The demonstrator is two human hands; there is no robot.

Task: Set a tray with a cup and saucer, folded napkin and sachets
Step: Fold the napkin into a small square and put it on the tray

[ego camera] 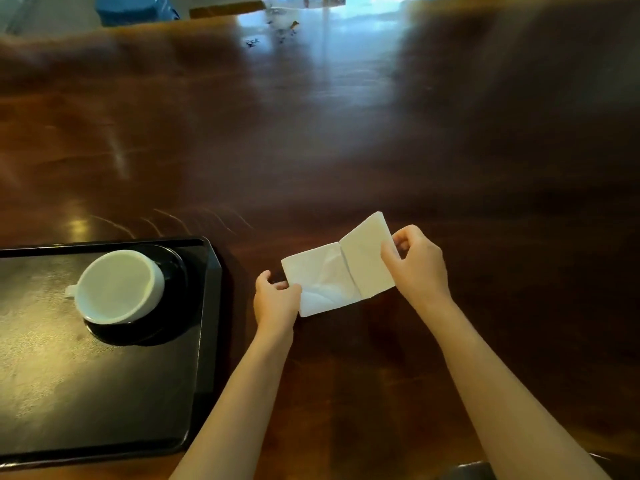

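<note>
A white paper napkin (337, 268) lies half unfolded on the dark wooden table, to the right of a black tray (104, 393). My left hand (275, 299) pinches its near left corner. My right hand (417, 263) grips its right flap, which is lifted and tilted up. On the tray's far part a white cup (119, 287) stands on a black saucer (166, 320), handle pointing left. No sachets are in view.
The glossy wooden table (346, 133) stretches far ahead and to the right. Small dark bits (273, 32) lie near its far edge. A blue object (135, 8) stands beyond the table at the top left.
</note>
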